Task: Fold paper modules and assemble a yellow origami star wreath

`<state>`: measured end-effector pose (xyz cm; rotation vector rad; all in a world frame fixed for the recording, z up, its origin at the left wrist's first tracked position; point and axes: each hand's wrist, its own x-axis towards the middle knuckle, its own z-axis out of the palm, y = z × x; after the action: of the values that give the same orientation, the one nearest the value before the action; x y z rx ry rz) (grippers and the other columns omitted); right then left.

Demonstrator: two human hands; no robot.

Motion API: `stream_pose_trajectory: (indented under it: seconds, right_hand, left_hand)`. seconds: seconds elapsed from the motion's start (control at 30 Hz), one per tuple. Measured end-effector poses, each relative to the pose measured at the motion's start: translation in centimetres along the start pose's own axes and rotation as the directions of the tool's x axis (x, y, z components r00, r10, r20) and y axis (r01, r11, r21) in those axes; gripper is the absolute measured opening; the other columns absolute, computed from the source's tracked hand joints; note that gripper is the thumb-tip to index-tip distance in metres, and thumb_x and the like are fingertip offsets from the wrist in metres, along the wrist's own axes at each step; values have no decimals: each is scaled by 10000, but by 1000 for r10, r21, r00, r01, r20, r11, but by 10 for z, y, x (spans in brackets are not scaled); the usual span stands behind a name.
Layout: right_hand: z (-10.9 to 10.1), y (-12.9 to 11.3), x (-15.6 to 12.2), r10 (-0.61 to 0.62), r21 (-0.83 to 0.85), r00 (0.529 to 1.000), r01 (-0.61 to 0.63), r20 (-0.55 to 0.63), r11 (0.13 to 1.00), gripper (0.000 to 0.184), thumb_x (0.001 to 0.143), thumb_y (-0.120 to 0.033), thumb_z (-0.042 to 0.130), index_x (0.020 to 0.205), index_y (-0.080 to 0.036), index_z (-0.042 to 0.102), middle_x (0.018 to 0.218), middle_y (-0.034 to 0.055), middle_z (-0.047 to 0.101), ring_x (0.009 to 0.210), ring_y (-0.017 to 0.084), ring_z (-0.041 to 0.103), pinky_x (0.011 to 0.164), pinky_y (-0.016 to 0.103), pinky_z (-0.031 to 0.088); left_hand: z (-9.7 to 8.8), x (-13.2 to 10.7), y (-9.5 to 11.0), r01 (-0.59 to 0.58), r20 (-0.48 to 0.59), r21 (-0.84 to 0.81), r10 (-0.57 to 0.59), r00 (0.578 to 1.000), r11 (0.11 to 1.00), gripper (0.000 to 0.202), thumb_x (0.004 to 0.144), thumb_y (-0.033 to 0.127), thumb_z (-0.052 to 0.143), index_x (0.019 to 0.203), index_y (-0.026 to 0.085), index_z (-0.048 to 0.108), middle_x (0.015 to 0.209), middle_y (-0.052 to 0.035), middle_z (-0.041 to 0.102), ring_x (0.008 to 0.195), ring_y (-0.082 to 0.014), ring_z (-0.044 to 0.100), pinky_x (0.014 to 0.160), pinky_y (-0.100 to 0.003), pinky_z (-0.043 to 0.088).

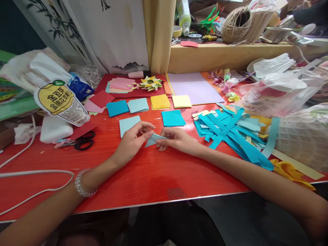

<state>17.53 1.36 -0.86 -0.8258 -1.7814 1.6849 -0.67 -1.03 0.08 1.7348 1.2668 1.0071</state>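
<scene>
A small light-blue folded paper (pixel 153 139) is held between both hands, a little above the red table (pixel 123 184). My left hand (pixel 134 136) pinches its left side between thumb and fingers. On the other side my right hand (pixel 174 138) grips the paper's right corner; some of its fingers curl out of sight. Just behind the left hand lies a pale blue paper square (pixel 128 123). A stack of turquoise squares (pixel 173 118) sits beyond the right hand. Farther back are blue squares (pixel 117 108), light-blue squares (pixel 138 105), orange-yellow squares (pixel 160 101) and pale yellow squares (pixel 181 101).
Turquoise paper strips (pixel 225 128) are heaped at the right, beside plastic bags (pixel 282 89). Black-handled scissors (pixel 84 140) and a white cable (pixel 51 173) lie at left. A folded paper flower (pixel 151 83) and a lilac sheet (pixel 193 87) are at the back.
</scene>
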Motion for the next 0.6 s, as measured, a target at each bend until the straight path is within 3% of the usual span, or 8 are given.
stream_pose_trajectory:
  seconds: [0.17,0.3,0.4,0.6]
  right_hand:
    - [0,0,0,8,-30,1000,-7,10,1000,262,800,-393,567,787,-133,544,697,28,652,637,113,637,646,260,522]
    - [0,-1,-1,40,79,995,-33,-92,996,266,813,-388,553,784,-124,542,694,39,654,606,120,644,614,265,529]
    - [0,0,0,39,97,988,-24,-147,995,246,812,-366,564,770,-125,536,668,35,650,593,117,642,605,259,528]
    - [-1,4,1,-22,56,979,34,-204,998,195,809,-327,570,784,-135,545,656,16,634,620,111,638,627,245,526]
  left_hand:
    - [1,-1,0,-4,-16,43,4,1000,999,191,810,346,533,945,211,543,830,-9,579,800,-155,546,716,-260,419]
    - [2,-1,-3,40,41,2,-40,998,999,226,797,347,558,972,208,524,846,-11,584,804,-150,558,723,-267,434]
    - [1,0,-4,78,88,-40,-74,993,996,211,795,344,565,938,189,549,808,-9,589,720,-133,558,682,-265,443]
    - [0,2,-4,105,75,-154,-95,993,982,226,783,328,591,951,182,551,682,16,584,592,-112,564,617,-253,469]
